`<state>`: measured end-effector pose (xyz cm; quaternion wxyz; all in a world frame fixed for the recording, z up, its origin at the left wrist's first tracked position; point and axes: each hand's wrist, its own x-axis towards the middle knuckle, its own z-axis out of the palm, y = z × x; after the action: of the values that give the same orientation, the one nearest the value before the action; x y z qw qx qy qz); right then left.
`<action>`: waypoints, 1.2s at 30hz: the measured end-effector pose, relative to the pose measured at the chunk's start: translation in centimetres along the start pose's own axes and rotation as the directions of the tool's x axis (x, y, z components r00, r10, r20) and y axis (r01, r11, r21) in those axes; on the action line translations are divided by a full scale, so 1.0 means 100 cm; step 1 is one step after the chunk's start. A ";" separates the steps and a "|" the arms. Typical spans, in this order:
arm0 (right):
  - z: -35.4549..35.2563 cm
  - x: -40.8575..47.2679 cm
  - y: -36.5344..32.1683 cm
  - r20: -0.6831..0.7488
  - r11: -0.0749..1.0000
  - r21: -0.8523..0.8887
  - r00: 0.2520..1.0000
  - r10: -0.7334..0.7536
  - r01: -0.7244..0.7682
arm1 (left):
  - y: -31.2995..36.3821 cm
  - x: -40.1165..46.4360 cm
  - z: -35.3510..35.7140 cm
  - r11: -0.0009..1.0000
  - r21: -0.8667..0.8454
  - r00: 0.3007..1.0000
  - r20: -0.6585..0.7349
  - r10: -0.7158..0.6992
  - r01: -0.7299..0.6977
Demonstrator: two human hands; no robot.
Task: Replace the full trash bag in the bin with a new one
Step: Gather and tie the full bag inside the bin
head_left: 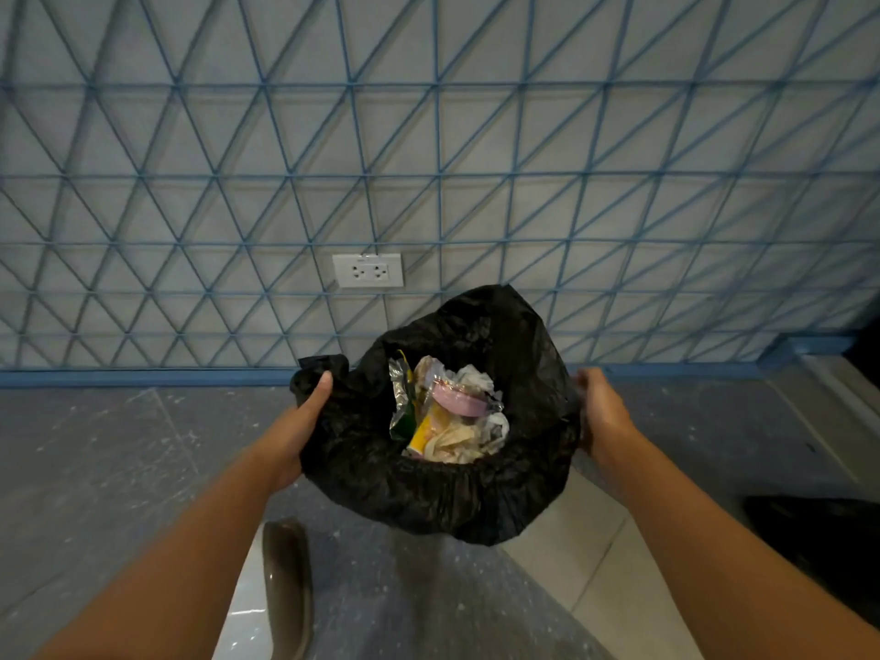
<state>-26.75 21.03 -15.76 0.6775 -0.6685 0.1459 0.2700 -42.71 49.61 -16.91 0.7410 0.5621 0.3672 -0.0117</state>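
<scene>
Head view: left hand [295, 435] grips black trash bag [428, 497] rim at 9 o'clock, right hand [602, 416] at 3. Early stage: full bag unremoved, new bag unseen.

1. You have one view only, from the camera on your head, so no second view overlaps it.
2. It looks forward and down along both forearms.
3. Your left hand [297, 428] and right hand [602, 414] sit close, mid-frame, gripping the black trash bag [428, 497].
4. Beyond the grip the wide lens takes in the wall [428, 135]; below it, the floor [95, 445].
</scene>
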 end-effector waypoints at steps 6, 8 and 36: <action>-0.056 -0.031 0.048 0.559 0.968 -0.127 0.790 0.250 -0.216 | 0.004 -0.017 0.008 0.999 0.001 0.999 0.016 -0.048 0.048; -0.052 -0.038 0.052 0.634 0.942 -0.259 0.699 0.332 -0.212 | 0.006 -0.022 0.009 0.997 -0.004 0.997 0.024 -0.074 0.074; -0.016 -0.053 -0.015 -0.007 0.985 -0.170 1.000 0.021 -0.021 | 0.047 -0.069 -0.009 0.994 -0.105 0.982 0.189 0.013 0.007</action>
<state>-29.93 18.59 -11.63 0.6145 -0.7231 0.1309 0.2870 -46.21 49.41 -9.26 0.8012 0.5191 0.2942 -0.0444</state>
